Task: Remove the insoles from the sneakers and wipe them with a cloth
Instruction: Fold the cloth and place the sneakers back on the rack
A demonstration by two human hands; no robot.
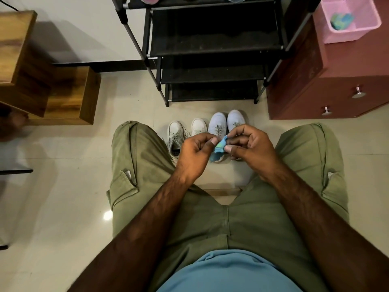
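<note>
Our left hand (194, 152) and right hand (250, 144) each pinched an edge of the cloth (216, 153), held above the sneakers (175, 133) on the floor (136, 114) — insoles apparently not yet out. So slight a pinch could let it slip if we tugged it open.

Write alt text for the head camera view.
Seen from above, a seated person's left hand and right hand pinch a small blue-green cloth between their knees. Four pale sneakers stand in a row on the tiled floor below, in front of a black shoe rack.
</note>
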